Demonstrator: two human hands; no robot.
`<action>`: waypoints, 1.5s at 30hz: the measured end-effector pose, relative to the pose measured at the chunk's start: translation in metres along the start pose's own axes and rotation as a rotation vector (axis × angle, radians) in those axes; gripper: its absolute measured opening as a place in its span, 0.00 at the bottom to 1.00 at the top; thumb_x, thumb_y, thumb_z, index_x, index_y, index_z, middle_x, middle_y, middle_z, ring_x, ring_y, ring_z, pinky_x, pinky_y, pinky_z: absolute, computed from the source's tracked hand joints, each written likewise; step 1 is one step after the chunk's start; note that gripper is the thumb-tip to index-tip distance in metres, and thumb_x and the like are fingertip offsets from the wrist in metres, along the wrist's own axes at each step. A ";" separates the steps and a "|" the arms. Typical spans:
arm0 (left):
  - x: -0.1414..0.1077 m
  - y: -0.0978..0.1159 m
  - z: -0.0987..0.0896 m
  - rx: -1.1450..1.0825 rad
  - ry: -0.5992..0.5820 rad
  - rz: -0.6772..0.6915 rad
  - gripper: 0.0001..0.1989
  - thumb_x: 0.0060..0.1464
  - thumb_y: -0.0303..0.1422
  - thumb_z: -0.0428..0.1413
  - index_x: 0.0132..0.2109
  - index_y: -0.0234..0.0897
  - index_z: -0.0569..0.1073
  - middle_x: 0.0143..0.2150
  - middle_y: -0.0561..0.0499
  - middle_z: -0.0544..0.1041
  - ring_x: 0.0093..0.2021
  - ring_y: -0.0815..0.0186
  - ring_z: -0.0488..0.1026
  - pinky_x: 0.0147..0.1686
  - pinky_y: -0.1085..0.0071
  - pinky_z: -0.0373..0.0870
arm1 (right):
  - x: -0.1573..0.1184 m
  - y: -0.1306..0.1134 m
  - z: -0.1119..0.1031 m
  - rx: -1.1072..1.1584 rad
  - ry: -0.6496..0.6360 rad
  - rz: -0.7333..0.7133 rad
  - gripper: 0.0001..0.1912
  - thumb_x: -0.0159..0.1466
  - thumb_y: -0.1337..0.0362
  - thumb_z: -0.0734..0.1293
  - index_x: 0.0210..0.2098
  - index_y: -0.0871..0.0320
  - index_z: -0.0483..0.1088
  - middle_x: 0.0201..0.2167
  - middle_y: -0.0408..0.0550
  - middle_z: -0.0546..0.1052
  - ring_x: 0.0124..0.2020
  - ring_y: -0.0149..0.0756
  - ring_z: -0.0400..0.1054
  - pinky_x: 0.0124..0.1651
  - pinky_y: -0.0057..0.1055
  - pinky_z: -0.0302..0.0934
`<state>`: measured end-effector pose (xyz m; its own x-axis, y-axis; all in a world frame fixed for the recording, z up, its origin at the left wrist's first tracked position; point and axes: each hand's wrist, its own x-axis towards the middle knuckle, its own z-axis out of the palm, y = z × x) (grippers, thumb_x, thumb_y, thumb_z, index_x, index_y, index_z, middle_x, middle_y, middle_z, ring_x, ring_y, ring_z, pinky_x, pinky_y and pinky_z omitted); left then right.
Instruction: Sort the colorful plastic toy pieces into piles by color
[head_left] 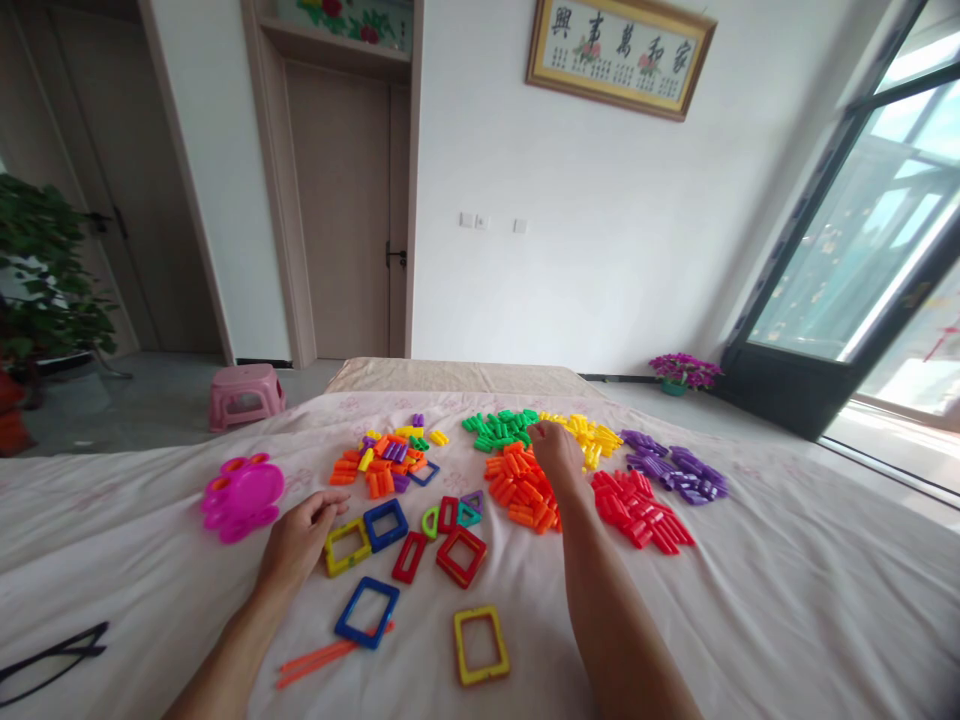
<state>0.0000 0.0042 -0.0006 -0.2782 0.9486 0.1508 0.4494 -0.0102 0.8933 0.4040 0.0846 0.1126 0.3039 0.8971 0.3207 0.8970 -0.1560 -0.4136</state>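
My left hand (309,528) is closed, fingers curled against the thumb, just left of a yellow square magnetic tile (348,547). Anything inside it is too small or hidden to make out. With its back toward me, my right hand (556,450) is closed over the place where the green pieces (501,428), yellow pieces (596,440) and orange pieces (521,490) meet. Its fingertips, and whatever they may hold, are hidden. A mixed heap of orange, yellow and purple tube-like pieces (386,460) lies beyond my left hand. Blue tile (385,524) and red tile (461,556) frames lie between my arms.
Red pieces (641,508) and purple pieces (679,470) are heaped at the right. A pink paw-shaped tray (255,495) lies at the left, and eyeglasses (56,660) at the near left. Orange sticks (319,660) rest by a blue frame (367,612). A pink stool (246,397) stands behind.
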 end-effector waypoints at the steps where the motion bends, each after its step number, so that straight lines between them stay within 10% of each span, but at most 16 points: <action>1: 0.000 0.000 0.000 -0.003 0.000 0.001 0.16 0.53 0.40 0.53 0.45 0.41 0.79 0.42 0.50 0.84 0.47 0.59 0.80 0.42 0.72 0.75 | 0.001 0.000 -0.003 0.015 0.022 0.011 0.18 0.68 0.54 0.59 0.41 0.53 0.79 0.41 0.52 0.79 0.43 0.41 0.72 0.37 0.30 0.56; 8: 0.001 -0.003 0.000 -0.016 -0.021 -0.007 0.17 0.54 0.40 0.53 0.47 0.39 0.78 0.42 0.49 0.84 0.48 0.60 0.80 0.42 0.72 0.74 | -0.005 -0.014 -0.001 0.145 0.113 -0.116 0.18 0.69 0.56 0.59 0.42 0.55 0.78 0.42 0.50 0.80 0.43 0.39 0.72 0.39 0.28 0.57; 20: 0.001 -0.004 0.002 -0.022 -0.023 0.013 0.17 0.55 0.40 0.52 0.47 0.40 0.78 0.43 0.48 0.84 0.48 0.59 0.80 0.44 0.70 0.74 | -0.066 -0.095 0.087 0.231 -0.346 -0.848 0.17 0.68 0.68 0.61 0.54 0.55 0.72 0.54 0.50 0.76 0.56 0.39 0.67 0.59 0.33 0.57; 45: 0.003 -0.009 0.003 -0.022 -0.009 0.028 0.16 0.55 0.38 0.52 0.45 0.40 0.78 0.44 0.48 0.83 0.48 0.60 0.79 0.44 0.70 0.74 | -0.066 -0.094 0.103 -0.036 -0.265 -0.639 0.11 0.70 0.60 0.62 0.47 0.54 0.74 0.46 0.51 0.74 0.50 0.38 0.67 0.46 0.29 0.58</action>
<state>-0.0019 0.0086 -0.0091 -0.2575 0.9508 0.1723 0.4382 -0.0440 0.8978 0.2664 0.0828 0.0428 -0.3720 0.8877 0.2714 0.8855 0.4271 -0.1830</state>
